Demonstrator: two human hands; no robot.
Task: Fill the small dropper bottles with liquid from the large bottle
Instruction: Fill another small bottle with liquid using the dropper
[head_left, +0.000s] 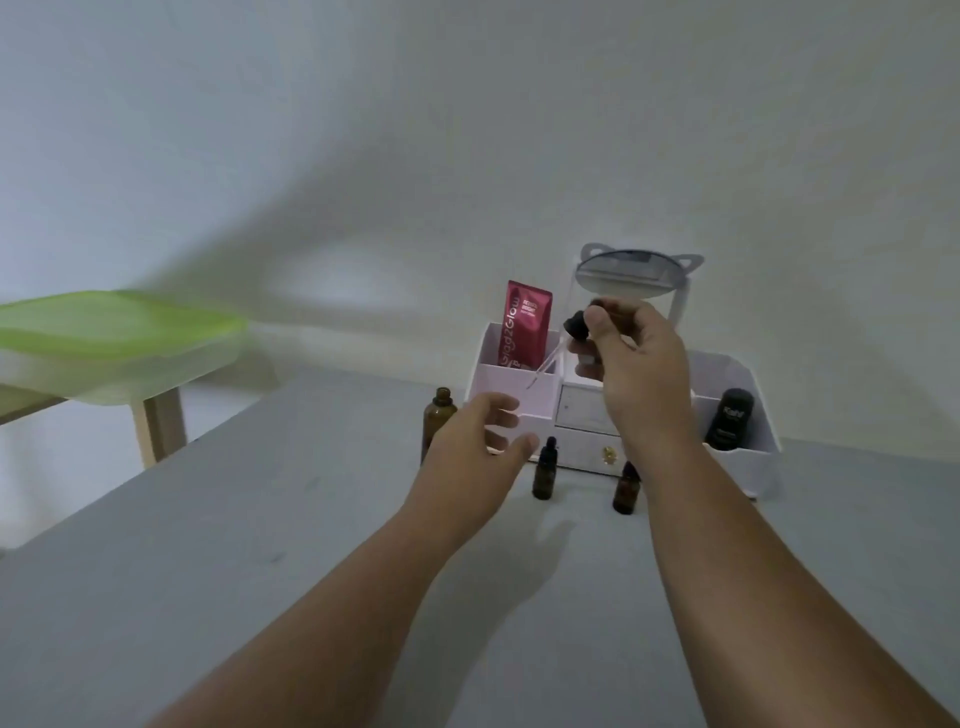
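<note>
A large brown bottle (439, 415) stands open, with no cap, on the grey table (260, 545), partly hidden behind my left hand. My left hand (480, 439) hovers beside it with its fingers spread and nothing in it. My right hand (631, 358) is raised above the table and pinches a dropper (576, 330) by its black bulb, the clear glass tube slanting down to the left. Two small brown dropper bottles (544, 470) (626, 488) with black caps stand on the table below my hands.
A white organiser (748, 457) with small drawers stands at the back against the wall. It holds a red sachet (524, 325), a black tube (730, 418) and a round mirror (631, 275). A green-lidded box (114, 338) rests on a wooden stand at left.
</note>
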